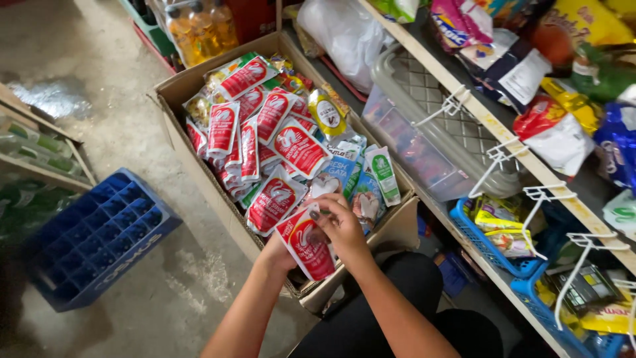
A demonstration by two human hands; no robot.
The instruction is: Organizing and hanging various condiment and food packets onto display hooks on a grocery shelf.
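A concrete floor (119, 86) takes up the left of the view, and a long shelf (503, 132) crowded with bright snack bags runs down the right. On the floor stands an open cardboard box (199, 172), heaped with red-and-white sachets (265, 126) and a few blue and green packets (361, 179) at its near end. Left of the box sits a blue bottle crate (99, 238), its cells empty. Under the shelf are a clear plastic bin (424, 146) and blue baskets (493, 248) holding small packets, with white wire hooks (536, 199) along the shelf edge. Bottles of yellow drink (202, 26) stand beyond the box.

Over the near corner of the box, both hands hold one red-and-white sachet (311, 245). The left hand (278, 255) grips its lower left edge from behind, fingers mostly hidden. The right hand (344, 225) curls over its top, fingertips pinching the upper edge. The sachet hangs tilted, just above the box rim.
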